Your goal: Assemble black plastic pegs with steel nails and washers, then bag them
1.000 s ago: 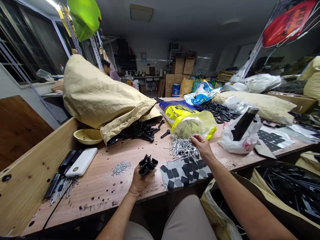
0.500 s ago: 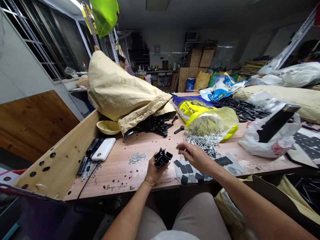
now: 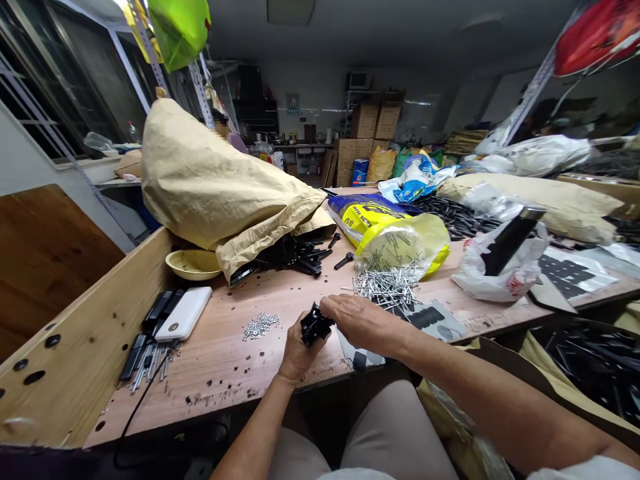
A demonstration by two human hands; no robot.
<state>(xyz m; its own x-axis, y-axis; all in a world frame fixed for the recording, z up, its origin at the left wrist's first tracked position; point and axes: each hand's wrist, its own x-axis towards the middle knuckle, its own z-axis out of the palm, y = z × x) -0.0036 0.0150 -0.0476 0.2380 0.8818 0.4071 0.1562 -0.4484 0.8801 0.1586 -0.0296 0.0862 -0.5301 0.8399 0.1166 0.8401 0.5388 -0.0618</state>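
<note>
My left hand (image 3: pixel 297 355) is wrapped around a black plastic piece with raised prongs (image 3: pixel 315 327), held just above the bench's front edge. My right hand (image 3: pixel 353 319) presses against the right side of that piece, fingers pinched together. Whatever lies between those fingertips is hidden. Behind my right hand a heap of long silver screws (image 3: pixel 387 283) spills from a yellow and blue bag (image 3: pixel 373 212). A small pile of silver nuts (image 3: pixel 261 325) lies left of my hands. Under my right wrist is a grey sheet with black pads (image 3: pixel 431 319).
A large tan sack (image 3: pixel 215 180) spills black plastic parts (image 3: pixel 305 257). Near the wooden side board (image 3: pixel 95 340) lie a white power bank (image 3: pixel 184 313) with a cable and a yellow dish (image 3: pixel 193 265). A white plastic bag (image 3: pixel 473 273) stands right, with an open sack (image 3: pixel 530 357) below the bench edge.
My right hand has moved left from beside the screw heap to the black plastic piece. My left hand still holds it, now turned somewhat. The camera view has swung right.
</note>
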